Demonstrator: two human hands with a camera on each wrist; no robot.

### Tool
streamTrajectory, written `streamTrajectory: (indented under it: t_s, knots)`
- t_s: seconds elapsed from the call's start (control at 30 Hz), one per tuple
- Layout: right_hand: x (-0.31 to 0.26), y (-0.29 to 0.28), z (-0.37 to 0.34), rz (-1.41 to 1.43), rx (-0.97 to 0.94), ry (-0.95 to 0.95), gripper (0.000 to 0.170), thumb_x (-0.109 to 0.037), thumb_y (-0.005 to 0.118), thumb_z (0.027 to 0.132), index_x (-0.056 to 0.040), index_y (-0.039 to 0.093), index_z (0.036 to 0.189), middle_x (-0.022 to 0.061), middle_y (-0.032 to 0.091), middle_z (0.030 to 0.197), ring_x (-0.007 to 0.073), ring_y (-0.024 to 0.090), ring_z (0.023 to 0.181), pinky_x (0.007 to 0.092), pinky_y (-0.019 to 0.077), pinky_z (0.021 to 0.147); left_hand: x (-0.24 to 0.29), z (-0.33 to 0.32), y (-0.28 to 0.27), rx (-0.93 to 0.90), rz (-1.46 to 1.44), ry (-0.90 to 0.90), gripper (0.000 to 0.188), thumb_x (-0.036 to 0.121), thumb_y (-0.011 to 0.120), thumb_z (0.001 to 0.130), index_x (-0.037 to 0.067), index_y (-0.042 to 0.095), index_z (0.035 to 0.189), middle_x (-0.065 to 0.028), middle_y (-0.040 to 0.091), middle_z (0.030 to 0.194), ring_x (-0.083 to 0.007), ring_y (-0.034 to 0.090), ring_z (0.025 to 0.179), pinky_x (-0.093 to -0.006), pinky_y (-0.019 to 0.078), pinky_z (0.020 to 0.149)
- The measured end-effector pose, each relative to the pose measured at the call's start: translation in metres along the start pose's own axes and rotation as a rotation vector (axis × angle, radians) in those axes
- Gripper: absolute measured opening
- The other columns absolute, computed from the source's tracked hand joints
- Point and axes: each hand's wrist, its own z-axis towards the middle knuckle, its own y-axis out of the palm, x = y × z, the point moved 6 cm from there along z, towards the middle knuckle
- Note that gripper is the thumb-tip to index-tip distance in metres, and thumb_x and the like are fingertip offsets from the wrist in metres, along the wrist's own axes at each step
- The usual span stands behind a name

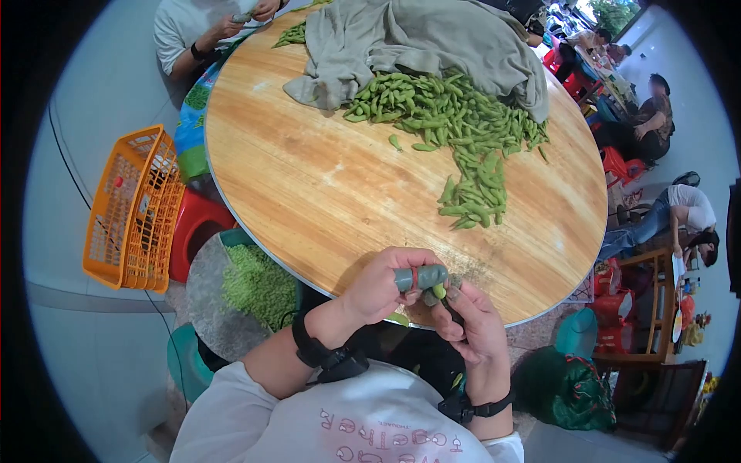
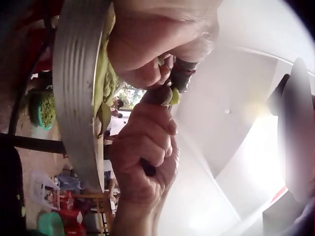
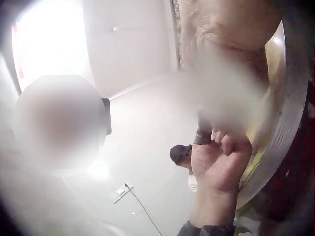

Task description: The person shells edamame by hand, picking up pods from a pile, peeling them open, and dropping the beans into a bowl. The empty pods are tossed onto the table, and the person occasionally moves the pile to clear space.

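Note:
My left hand (image 1: 384, 287) and right hand (image 1: 472, 320) meet just above the table's near edge. On a left digit sits a grey-green cover (image 1: 421, 278) with a red band round it. A small light-green soybean pod (image 1: 439, 291) shows between the fingertips of both hands, which pinch it; most of it is hidden. In the left wrist view, the right hand (image 2: 142, 152) has its fingers curled in, and a bit of green pod (image 2: 174, 96) shows beside the cover. Behind a blur in the right wrist view, the left hand (image 3: 221, 160) is bent with its cover outward.
A heap of soybean pods (image 1: 440, 108) lies on the round wooden table (image 1: 293, 177), partly under a grey cloth (image 1: 432, 38). Shelled green beans (image 1: 258, 285) fill a container at lower left. An orange crate (image 1: 127, 208) stands near a red stool (image 1: 197, 231). Another person (image 1: 193, 35) sits across.

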Motion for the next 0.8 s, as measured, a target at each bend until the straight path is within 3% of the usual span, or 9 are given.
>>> streamTrajectory:
  t_s: [0.03,0.1,0.2,0.43,0.53,0.6,0.63,0.7,0.8]
  knots:
    - [0.003,-0.003,0.002,-0.004,0.002,-0.005,0.017,-0.014,0.043,0.094,-0.0026,0.052,0.086,-0.002,0.045,0.06,0.0034,0.034,0.047,0.0166,0.0244,0.041,-0.001,0.001,0.005,-0.006,0.0,0.003,0.009,0.002,0.058,0.08,0.003,0.06,0.088,0.0001,0.057,0.079,-0.0054,0.052,0.073,-0.0199,0.0414,0.062]
    - [0.002,-0.013,0.007,-0.221,0.053,-0.16,0.012,-0.012,0.045,0.092,-0.0028,0.052,0.09,-0.0021,0.046,0.06,0.0032,0.034,0.046,0.0165,0.0258,0.04,0.009,0.0,0.01,0.209,0.478,0.21,0.011,0.001,0.059,0.079,0.004,0.059,0.089,0.0022,0.056,0.078,-0.0041,0.051,0.072,-0.019,0.0408,0.062]
    - [-0.004,-0.015,0.002,-0.471,0.191,-0.257,0.009,-0.011,0.047,0.091,-0.0033,0.052,0.09,-0.0022,0.046,0.059,0.0032,0.034,0.044,0.0166,0.0251,0.04,0.014,-0.002,0.012,0.263,0.805,0.258,0.011,0.0,0.06,0.078,0.004,0.058,0.088,0.0034,0.056,0.078,-0.0033,0.05,0.073,-0.0181,0.0411,0.063]
    - [-0.001,-0.013,0.005,0.047,0.083,-0.057,0.01,-0.012,0.048,0.09,-0.0039,0.054,0.088,-0.002,0.047,0.058,0.0031,0.034,0.043,0.0168,0.0248,0.04,0.011,-0.009,0.01,0.26,0.574,0.234,0.018,-0.001,0.06,0.078,0.005,0.06,0.095,0.0039,0.057,0.081,-0.0018,0.05,0.07,-0.0166,0.0411,0.061]
    - [-0.011,-0.028,0.018,-0.186,0.07,-0.07,0.013,-0.015,0.05,0.089,-0.0021,0.054,0.092,-0.0002,0.049,0.058,0.0057,0.038,0.043,0.0202,0.0307,0.04,0.008,-0.007,0.007,0.246,0.501,0.243,0.022,-0.001,0.06,0.079,0.005,0.06,0.1,0.004,0.057,0.082,-0.0017,0.05,0.07,-0.0159,0.0409,0.059]
    - [-0.069,-0.046,0.031,-1.117,0.486,-0.631,0.018,-0.017,0.054,0.086,-0.0007,0.053,0.093,0.0085,0.054,0.057,0.0191,0.051,0.045,0.0312,0.04,0.044,0.002,-0.003,0.007,0.262,0.351,0.166,0.024,-0.001,0.057,0.081,0.006,0.06,0.104,0.0035,0.057,0.085,-0.0027,0.052,0.071,-0.0165,0.0426,0.061]
    - [-0.072,-0.047,0.039,-1.115,0.489,-0.634,0.018,-0.017,0.054,0.086,-0.0007,0.053,0.093,0.0085,0.054,0.057,0.0191,0.051,0.045,0.0312,0.04,0.044,0.001,-0.002,0.007,0.259,0.354,0.166,0.024,-0.001,0.057,0.081,0.006,0.06,0.104,0.0035,0.057,0.085,-0.0027,0.052,0.071,-0.0165,0.0426,0.061]
    - [-0.079,-0.038,0.044,-1.646,0.662,-0.658,0.021,-0.019,0.058,0.083,-0.0003,0.054,0.091,0.0186,0.057,0.062,0.0347,0.057,0.057,0.0424,0.0438,0.053,0.002,-0.002,0.006,0.278,0.372,0.219,0.027,-0.001,0.054,0.084,0.007,0.06,0.109,0.0028,0.057,0.088,-0.0034,0.052,0.072,-0.0169,0.0441,0.063]
    - [-0.068,-0.025,0.036,-1.65,0.574,-0.639,0.018,-0.018,0.059,0.08,-0.0011,0.055,0.085,0.0242,0.055,0.064,0.0419,0.054,0.064,0.0472,0.0426,0.056,0.002,-0.003,0.003,0.301,0.348,0.162,0.028,-0.001,0.052,0.085,0.007,0.059,0.111,0.0023,0.056,0.088,-0.0041,0.053,0.076,-0.0174,0.0448,0.066]
